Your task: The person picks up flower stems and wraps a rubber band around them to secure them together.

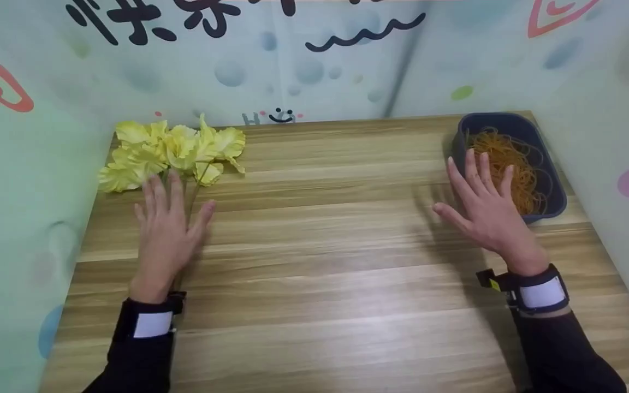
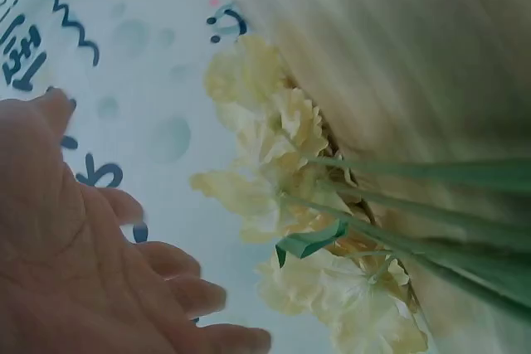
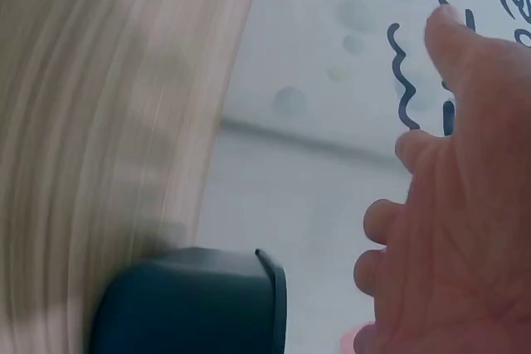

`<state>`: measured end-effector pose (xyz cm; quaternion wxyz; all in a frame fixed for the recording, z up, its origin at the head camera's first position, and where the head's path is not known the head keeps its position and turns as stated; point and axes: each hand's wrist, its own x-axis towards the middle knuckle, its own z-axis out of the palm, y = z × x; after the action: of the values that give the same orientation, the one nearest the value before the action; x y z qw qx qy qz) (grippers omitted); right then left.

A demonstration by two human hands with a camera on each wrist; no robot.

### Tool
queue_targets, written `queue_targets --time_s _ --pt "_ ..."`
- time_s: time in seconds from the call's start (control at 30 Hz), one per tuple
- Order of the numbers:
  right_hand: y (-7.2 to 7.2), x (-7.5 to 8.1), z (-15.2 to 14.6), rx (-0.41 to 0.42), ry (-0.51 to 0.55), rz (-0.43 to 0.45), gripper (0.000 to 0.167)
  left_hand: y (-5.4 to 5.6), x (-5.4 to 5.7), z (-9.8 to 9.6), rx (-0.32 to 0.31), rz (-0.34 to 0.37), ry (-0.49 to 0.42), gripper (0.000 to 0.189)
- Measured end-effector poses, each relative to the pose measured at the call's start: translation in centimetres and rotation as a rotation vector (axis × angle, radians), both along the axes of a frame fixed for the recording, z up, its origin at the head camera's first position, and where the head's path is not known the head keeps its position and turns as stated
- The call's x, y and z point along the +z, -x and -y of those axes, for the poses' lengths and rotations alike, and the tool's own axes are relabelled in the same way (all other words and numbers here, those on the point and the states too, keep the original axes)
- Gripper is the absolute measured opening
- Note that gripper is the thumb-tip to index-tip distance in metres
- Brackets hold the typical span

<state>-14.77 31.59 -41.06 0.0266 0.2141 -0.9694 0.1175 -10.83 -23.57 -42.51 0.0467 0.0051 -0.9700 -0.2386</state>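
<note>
Several yellow artificial flowers [image 1: 181, 146] lie at the back left of the table, and their green stems [image 2: 431, 242] run toward the person. Over those stems hovers my left hand [image 1: 164, 234], fingers spread and holding nothing, its fingertips overlapping the lower petals in the head view. At the back right stands a dark blue plastic tub [image 1: 557, 202] filled with a tangle of tan rubber bands [image 1: 516, 169]. My right hand [image 1: 492, 215] is spread in front of the tub's near left side, empty, and hides part of it. In the right wrist view the tub sits below the palm.
The wood-grain table [image 1: 314, 245] is bounded at the back and sides by a pale printed backdrop [image 1: 314, 71] with black lettering and coloured dots. Each wrist wears a black strap with a white patch [image 1: 543, 293].
</note>
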Motion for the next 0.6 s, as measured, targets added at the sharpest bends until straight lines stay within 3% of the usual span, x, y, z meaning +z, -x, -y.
queue_targets --time_s 0.23,0.37,0.43,0.5,0.6 --pt "0.2 -0.5 2.0 0.112 0.186 0.069 0.094 1.1 1.5 2.6 0.039 0.288 -0.108 0.118" --pt "0.2 -0.8 3.3 0.129 0.236 0.199 0.097 2.6 2.1 3.9 0.027 0.477 -0.278 0.123" --pt "0.2 -0.9 3.8 0.126 0.239 0.276 0.098 3.4 2.4 4.4 0.037 0.544 -0.355 0.112" --pt "0.3 -1.0 4.3 0.122 0.242 0.351 0.099 4.1 2.5 4.7 0.058 0.582 -0.378 0.089" --pt "0.6 -1.3 5.2 0.129 0.252 0.456 0.1 4.8 2.8 5.1 0.082 0.608 -0.26 0.076"
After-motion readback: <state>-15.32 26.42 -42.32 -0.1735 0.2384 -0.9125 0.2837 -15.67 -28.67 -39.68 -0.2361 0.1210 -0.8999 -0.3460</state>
